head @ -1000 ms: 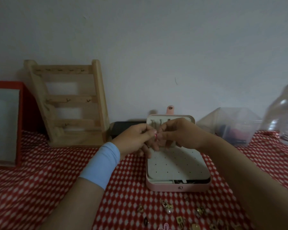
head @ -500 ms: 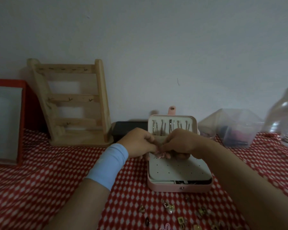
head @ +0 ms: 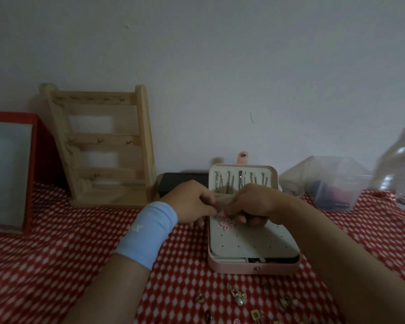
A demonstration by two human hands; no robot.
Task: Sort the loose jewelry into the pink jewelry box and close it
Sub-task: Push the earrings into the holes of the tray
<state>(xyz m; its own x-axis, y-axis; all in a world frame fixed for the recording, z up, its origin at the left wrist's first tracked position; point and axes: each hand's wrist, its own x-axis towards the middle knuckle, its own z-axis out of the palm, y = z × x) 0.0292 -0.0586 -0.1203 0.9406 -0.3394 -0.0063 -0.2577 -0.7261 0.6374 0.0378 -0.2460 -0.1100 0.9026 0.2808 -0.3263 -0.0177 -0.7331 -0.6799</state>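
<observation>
The pink jewelry box [head: 253, 267] lies open on the red checked cloth, its lid [head: 243, 171] upright with several chains hanging inside. A white perforated earring panel [head: 250, 244] covers its base. My left hand [head: 192, 202] and my right hand [head: 250, 202] meet fingertip to fingertip over the panel's far edge, pinching a pink flower earring [head: 227, 224] that rests against the panel. Loose jewelry [head: 239, 298] lies scattered on the cloth in front of the box.
A wooden jewelry stand [head: 103, 146] leans at the wall on the left, beside a red-framed mirror [head: 9, 174]. A black case [head: 180, 183] sits behind my left hand. A clear plastic container [head: 330, 183] and a clear bottle [head: 400, 167] stand at the right.
Both hands have come down from in front of the lid to the panel, bringing the pink earring with them. The chains in the lid now show.
</observation>
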